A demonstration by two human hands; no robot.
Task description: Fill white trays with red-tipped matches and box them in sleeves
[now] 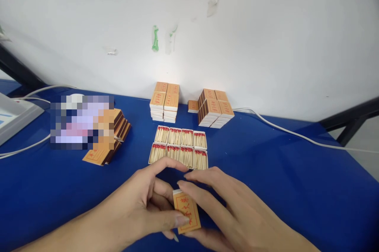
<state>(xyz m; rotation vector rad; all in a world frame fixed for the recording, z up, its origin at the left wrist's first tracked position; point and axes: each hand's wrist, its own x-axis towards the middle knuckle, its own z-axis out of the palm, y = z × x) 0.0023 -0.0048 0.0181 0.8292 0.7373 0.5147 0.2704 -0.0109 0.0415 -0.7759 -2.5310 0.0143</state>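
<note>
An orange matchbox with red lettering is held low in front of me, a strip of white showing at its top end. My left hand grips it, thumb on the printed face and fingers behind. On its right side my right hand touches it, index and middle fingers near the top end and the thumb under the bottom edge. Just beyond my hands, two rows of open white trays lie side by side, filled with red-tipped matches. My left index finger overlaps the front row from this view.
Two stacks of matchboxes stand near the wall, with a single matchbox between them. Flat orange sleeves are piled at left beside a blurred patch. White cables cross the blue table; a white device sits far left.
</note>
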